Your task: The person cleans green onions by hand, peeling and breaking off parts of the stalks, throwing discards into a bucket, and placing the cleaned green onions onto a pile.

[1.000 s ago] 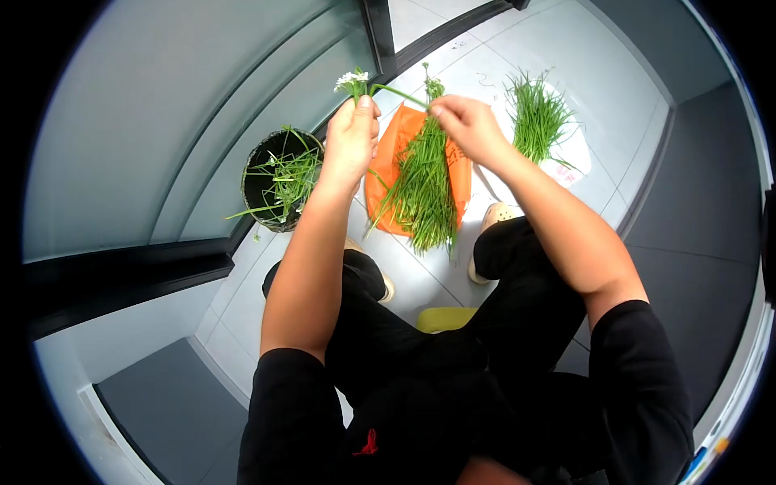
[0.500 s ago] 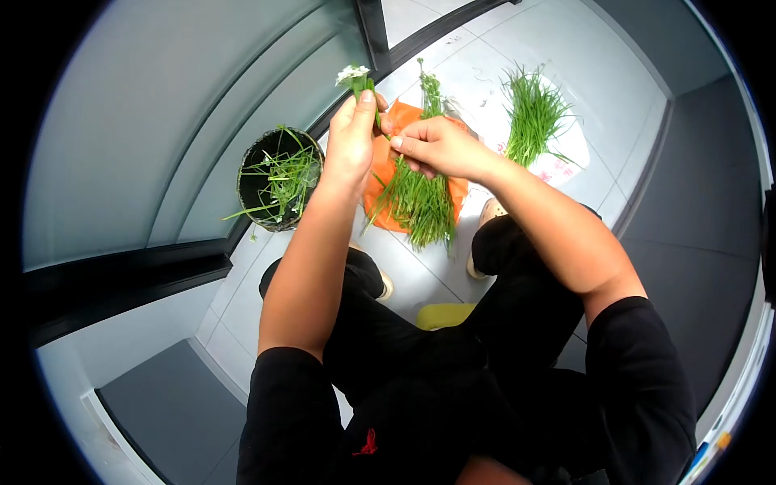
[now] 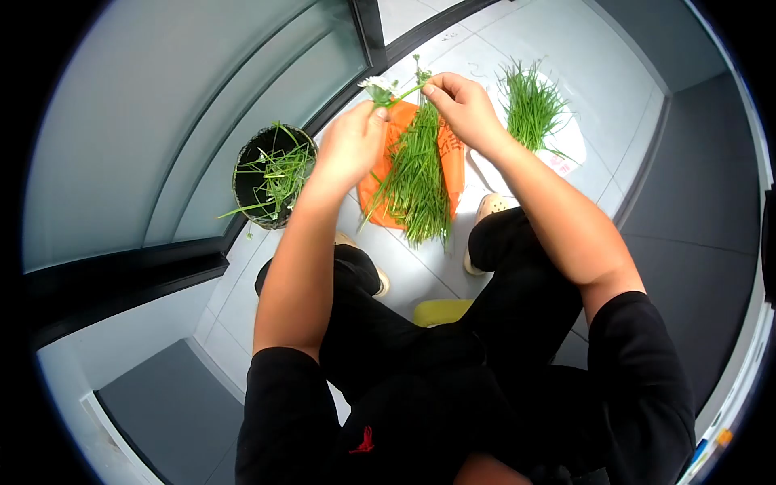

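Observation:
My left hand (image 3: pixel 352 144) is closed around several chive stalks, with white chive flowers (image 3: pixel 377 82) showing above the thumb. A green chive stem (image 3: pixel 406 93) stretches from there to my right hand (image 3: pixel 465 109), whose thumb and forefinger pinch its far end. Below and between the hands, a large heap of green chives (image 3: pixel 416 182) lies on an orange plastic bag (image 3: pixel 453 174). The lower ends of the held stalks are hidden by the left hand.
To the left stands a dark bin (image 3: pixel 242 166) with discarded-looking stems and flowers. Another bunch of chives (image 3: pixel 533 109) rests on a white plastic sheet (image 3: pixel 572 139) at the right. A glass door (image 3: pixel 194 121) borders the left side; shoes (image 3: pixel 491 206) flank the bag.
My right hand has moved up and away to the right, drawing the stem out straight. My left hand has lowered slightly and its flowers have tipped right.

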The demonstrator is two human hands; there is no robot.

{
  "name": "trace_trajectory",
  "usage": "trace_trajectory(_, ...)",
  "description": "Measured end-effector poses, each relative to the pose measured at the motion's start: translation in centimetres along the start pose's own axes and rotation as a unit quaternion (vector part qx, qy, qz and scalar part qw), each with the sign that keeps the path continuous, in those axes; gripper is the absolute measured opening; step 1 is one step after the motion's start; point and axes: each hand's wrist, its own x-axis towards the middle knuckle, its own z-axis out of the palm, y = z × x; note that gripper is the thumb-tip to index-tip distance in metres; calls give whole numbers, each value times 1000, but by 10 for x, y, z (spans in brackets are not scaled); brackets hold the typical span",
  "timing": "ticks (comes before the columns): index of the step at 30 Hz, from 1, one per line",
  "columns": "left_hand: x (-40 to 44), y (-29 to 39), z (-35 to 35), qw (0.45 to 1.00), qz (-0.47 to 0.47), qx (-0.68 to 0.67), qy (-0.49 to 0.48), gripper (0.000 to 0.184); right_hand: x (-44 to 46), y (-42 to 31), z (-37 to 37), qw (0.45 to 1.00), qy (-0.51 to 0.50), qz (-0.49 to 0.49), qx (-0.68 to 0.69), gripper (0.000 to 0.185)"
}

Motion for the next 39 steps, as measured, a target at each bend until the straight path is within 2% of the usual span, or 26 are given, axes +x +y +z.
trace_trajectory(1,-1,4,5,999,-23,-27,-21,26,-1,-1,6,1000,-1,-1,-1,18)
trace_trajectory(3,-2,-1,26,998,-30,-54,-2,24,-10,-6,22,961,6,133,241,19)
trace_trajectory(4,-4,3,33,984,-63,-169,-4,21,-15,-19,27,944,16,136,299,23)
trace_trajectory(5,-5,4,37,984,-64,-169,-3,21,-15,-20,30,944,14,137,300,23)
trace_trajectory(7,-6,4,42,949,-116,-292,-5,20,-18,-18,36,950,42,92,294,25)
trace_trajectory(9,-6,4,42,949,-107,-297,0,20,-21,-13,40,964,52,60,253,25)
trace_trajectory(11,-5,6,43,947,-74,-311,31,21,-30,-10,49,992,67,37,104,23)
trace_trajectory(13,-1,3,45,952,-63,-298,32,22,-26,-7,44,988,50,66,133,22)
trace_trajectory(15,2,0,45,956,-57,-285,38,24,-16,0,40,993,16,28,115,23)
trace_trajectory(17,4,-1,44,973,-35,-224,54,26,-15,-3,37,992,2,42,121,23)
trace_trajectory(19,3,4,42,963,-51,-261,45,26,-17,-23,34,909,-19,188,371,23)
trace_trajectory(21,-2,12,38,866,-183,-464,-6,25,-16,-27,31,899,-50,213,379,23)
trace_trajectory(24,-5,3,27,845,-155,-512,-2,23,-4,-22,34,889,-182,195,372,28)
trace_trajectory(25,-6,1,19,832,-128,-539,-20,23,-4,-27,38,888,-185,194,375,28)
trace_trajectory(27,-8,-17,-5,870,-147,-470,29,25,-2,-38,46,923,-140,192,304,33)
trace_trajectory(29,-5,-36,-46,919,-128,-363,88,31,1,-38,43,930,-163,198,263,36)
trace_trajectory(30,-8,-38,-68,931,-159,-304,122,29,2,-39,41,940,-172,173,237,36)
trace_trajectory(31,-9,-74,-85,943,-135,-283,110,26,4,-38,39,949,-182,146,211,36)
trace_trajectory(32,-14,-103,-97,967,-152,-158,127,24,5,-35,37,953,-178,134,207,35)
trace_trajectory(33,-20,-150,-105,982,-123,34,140,26,6,-34,34,953,-175,133,209,35)
trace_trajectory(34,-30,-184,-105,983,-89,103,123,28,7,-33,31,954,-180,137,196,35)
trace_trajectory(35,-43,-202,-100,957,-156,239,56,38,9,-32,29,955,-184,142,181,35)
trace_trajectory(36,-56,-229,-95,924,-219,314,-28,57,9,-26,30,958,-181,143,171,34)
trace_trajectory(37,-64,-235,-88,892,-293,326,-109,73,9,-21,31,958,-181,143,172,34)
trace_trajectory(39,-71,-253,-74,900,-246,325,-154,76,5,-9,32,968,-173,128,132,33)
